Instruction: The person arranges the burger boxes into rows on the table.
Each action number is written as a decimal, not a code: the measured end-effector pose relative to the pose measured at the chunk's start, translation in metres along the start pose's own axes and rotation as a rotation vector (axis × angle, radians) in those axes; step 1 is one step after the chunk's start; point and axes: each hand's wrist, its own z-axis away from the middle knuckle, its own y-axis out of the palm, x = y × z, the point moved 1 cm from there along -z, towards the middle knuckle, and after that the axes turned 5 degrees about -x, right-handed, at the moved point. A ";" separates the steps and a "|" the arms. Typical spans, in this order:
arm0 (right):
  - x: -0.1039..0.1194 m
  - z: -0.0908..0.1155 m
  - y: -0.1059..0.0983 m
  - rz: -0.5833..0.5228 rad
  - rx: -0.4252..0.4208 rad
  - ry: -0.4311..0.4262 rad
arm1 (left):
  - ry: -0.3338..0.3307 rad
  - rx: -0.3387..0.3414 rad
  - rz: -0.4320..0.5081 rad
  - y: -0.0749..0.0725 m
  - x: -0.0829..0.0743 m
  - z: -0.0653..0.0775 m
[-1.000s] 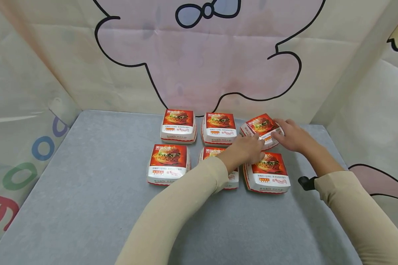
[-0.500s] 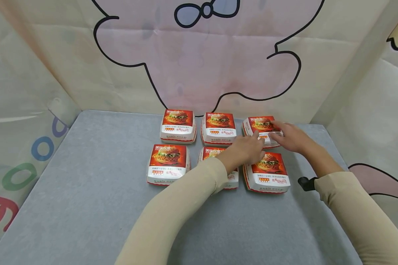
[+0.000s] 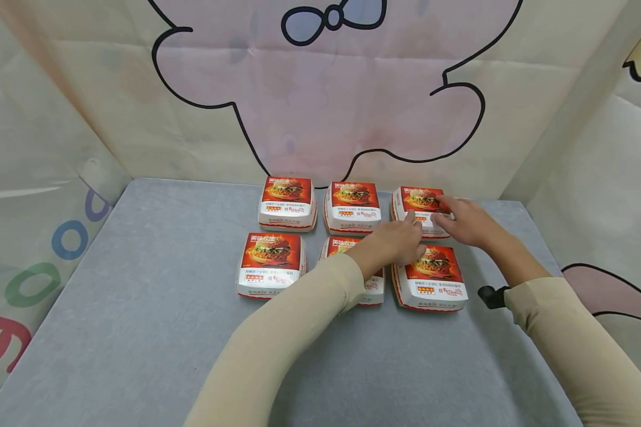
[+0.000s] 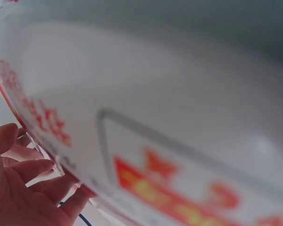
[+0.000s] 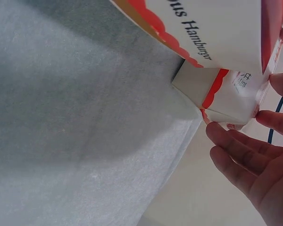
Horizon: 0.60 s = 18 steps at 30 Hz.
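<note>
Hamburger boxes with red-and-white printed lids stand in two rows of three. At the back right box [image 3: 418, 198], my right hand [image 3: 467, 220] rests its fingers on the right side and lid edge. In the right wrist view, the fingers of this hand [image 5: 259, 157] lie loosely along the box's corner. My left hand [image 3: 397, 240] reaches over the front middle box [image 3: 338, 245], fingertips at the back right box's near left edge. Fairly straight fingers [image 4: 40, 169] show in the left wrist view beside a blurred, close box side. The front right box [image 3: 432, 281] stands just below both hands.
To the left are the back left box [image 3: 286, 204] and front left box [image 3: 269, 264], with the back middle box [image 3: 352, 207] beside them. All stand on a grey cloth-covered table [image 3: 155, 308]. A printed curtain [image 3: 326, 107] hangs behind it.
The back right box has turned from a tilted angle to sit square with its row, lower on the table. Both hands stay beside it, with the right hand's fingers slightly shifted.
</note>
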 end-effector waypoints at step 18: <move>0.002 0.003 -0.005 0.039 0.032 0.009 | 0.035 -0.001 0.008 -0.006 0.004 0.006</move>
